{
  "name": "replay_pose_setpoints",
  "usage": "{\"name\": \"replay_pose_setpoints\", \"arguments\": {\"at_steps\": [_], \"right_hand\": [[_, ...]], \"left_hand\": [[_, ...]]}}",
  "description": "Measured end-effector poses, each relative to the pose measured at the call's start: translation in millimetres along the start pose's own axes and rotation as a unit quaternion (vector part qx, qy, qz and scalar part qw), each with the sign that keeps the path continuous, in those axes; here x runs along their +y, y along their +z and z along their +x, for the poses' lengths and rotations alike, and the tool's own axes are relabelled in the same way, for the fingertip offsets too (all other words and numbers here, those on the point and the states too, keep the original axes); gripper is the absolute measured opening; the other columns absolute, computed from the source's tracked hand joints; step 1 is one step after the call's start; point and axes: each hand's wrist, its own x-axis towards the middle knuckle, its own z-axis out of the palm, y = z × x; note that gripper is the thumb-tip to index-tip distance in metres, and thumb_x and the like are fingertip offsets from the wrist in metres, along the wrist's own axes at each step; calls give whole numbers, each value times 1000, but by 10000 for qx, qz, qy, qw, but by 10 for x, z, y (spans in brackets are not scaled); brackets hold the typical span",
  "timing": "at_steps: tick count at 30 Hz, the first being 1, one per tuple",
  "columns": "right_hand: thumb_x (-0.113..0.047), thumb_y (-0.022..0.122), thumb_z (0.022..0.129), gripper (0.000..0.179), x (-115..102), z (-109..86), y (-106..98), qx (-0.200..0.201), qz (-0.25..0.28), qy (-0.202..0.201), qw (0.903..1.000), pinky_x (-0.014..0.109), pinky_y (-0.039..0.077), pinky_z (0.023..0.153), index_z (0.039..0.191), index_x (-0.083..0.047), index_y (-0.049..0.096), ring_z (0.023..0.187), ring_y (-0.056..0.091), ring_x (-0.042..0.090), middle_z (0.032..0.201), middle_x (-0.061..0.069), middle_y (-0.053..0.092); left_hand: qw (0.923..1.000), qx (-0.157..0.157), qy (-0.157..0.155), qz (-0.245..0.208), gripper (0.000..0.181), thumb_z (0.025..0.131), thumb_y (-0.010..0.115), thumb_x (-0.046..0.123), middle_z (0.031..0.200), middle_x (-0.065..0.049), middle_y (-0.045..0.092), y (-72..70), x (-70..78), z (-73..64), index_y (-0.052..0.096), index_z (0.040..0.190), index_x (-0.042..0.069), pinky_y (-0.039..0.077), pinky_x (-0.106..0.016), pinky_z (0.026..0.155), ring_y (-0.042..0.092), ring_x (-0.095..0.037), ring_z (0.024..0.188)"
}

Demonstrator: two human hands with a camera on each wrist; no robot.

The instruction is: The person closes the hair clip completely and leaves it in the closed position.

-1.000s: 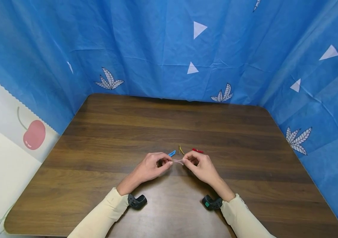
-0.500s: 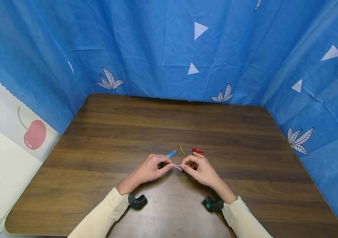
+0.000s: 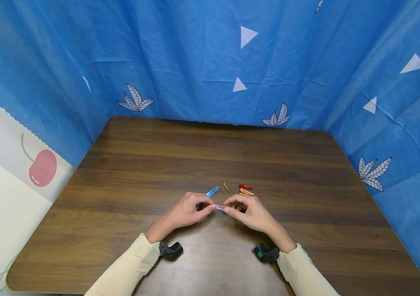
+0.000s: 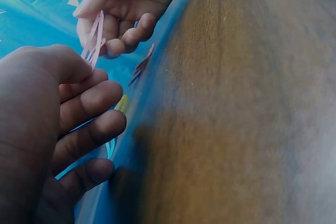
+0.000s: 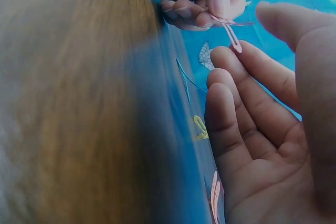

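A pink snap hair clip (image 3: 220, 207) is between the two hands, low over the table. My left hand (image 3: 189, 209) pinches one end of it between thumb and index finger, its other fingers loosely bent. The right hand (image 3: 248, 209) is at the other end. In the right wrist view the index fingertip is right at the tip of the clip (image 5: 234, 39), while the thumb (image 5: 278, 19) stands apart from it. There the clip's parts are splayed. A blue hair clip (image 3: 213, 191) lies just beyond the left fingers.
On the wooden table (image 3: 158, 164), a yellow clip (image 3: 225, 186) lies open beyond the hands. A red clip (image 3: 245, 187) and an orange clip (image 3: 247, 192) lie side by side beyond the right hand. A blue curtain (image 3: 195, 61) hangs behind the table.
Both hands have come slightly nearer the body with the pink clip, uncovering the orange clip. The right thumb and index finger have parted from their pinch on the clip's end.
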Motion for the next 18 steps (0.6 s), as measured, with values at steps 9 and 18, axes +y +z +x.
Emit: {"name": "replay_pose_setpoints", "arguments": {"at_steps": [9, 18], "right_hand": [[-23, 79, 94, 11, 12, 0, 14, 24, -33, -128, 9999, 27, 56, 65, 104, -23, 76, 73, 64, 7, 86, -11, 69], [-22, 78, 94, 9, 30, 12, 25, -32, -25, -83, 10000, 25, 55, 65, 103, -19, 77, 72, 64, 6, 85, -8, 71]], "left_hand": [[10000, -45, -56, -15, 8, 96, 71, 11, 76, 11, 67, 9, 1, -11, 77, 90, 12, 45, -17, 59, 51, 3, 66], [9998, -184, -90, 30, 9, 97, 71, 14, 76, 12, 66, 1, 15, -6, 77, 91, 13, 42, -15, 56, 48, 3, 63]]}}
